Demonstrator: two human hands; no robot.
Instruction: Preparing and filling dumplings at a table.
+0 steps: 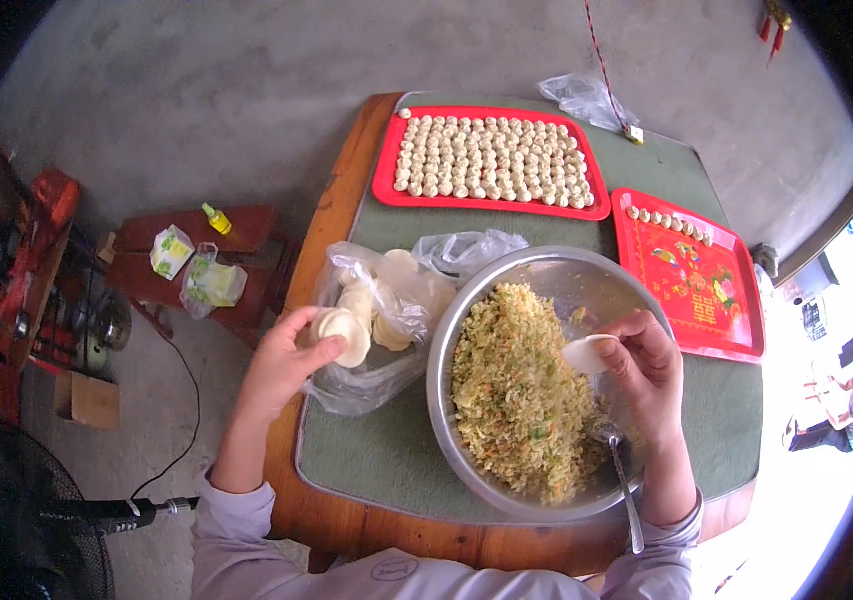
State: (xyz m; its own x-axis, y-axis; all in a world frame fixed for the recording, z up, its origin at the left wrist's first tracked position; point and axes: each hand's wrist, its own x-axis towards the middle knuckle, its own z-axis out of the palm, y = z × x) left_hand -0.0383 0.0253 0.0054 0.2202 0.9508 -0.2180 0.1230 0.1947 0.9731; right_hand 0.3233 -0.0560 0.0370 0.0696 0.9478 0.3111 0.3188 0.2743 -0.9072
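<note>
My left hand (292, 355) grips a small stack of round dough wrappers (345, 335) at the edge of a clear plastic bag (347, 390). More wrappers (392, 300) lie inside that bag. Over the right side of a big steel bowl (439, 400), my right hand (642, 370) pinches a single white dough wrapper (585, 353) between thumb and fingers. Rice filling (522, 390) with bits of vegetable is heaped in the bowl. A metal spoon (627, 490) leans there, its head in the filling and its handle over the near rim.
At the back a red tray (384, 180) carries rows of small filled dumplings (492, 160). A second red tray (692, 300), on the right, has one short row. Another plastic bag (587, 98) lies at the far edge. Left of the table stand a wooden bench (257, 235) and a fan (47, 500).
</note>
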